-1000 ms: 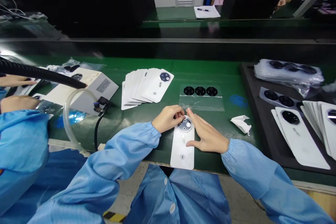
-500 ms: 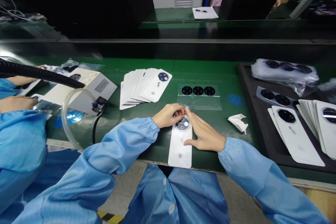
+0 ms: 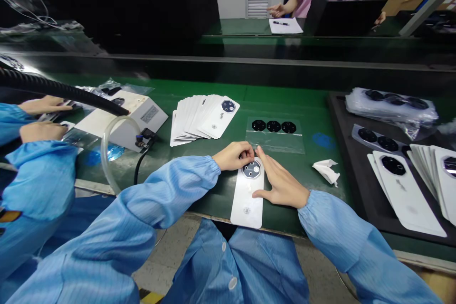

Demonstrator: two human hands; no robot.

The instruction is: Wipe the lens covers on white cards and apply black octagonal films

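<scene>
A white phone back cover lies lengthwise at the near edge of the green bench, its dark round camera ring at the far end. My left hand is curled at the ring's top left corner, fingertips pinched together there on something too small to make out. My right hand lies flat along the cover's right edge, fingers stretched out, thumb pressing the white surface. A clear film strip carrying three black ring parts lies just beyond my hands.
A fanned stack of white covers sits left of the strip. A white box with hoses stands further left, where a co-worker's hands work. A crumpled tissue lies at right, beside a black tray holding more covers and bagged parts.
Both hands stay at the camera ring with only slight finger shifts. The view has tilted a little, and the person in pink at the far bench moved a hand to the paper.
</scene>
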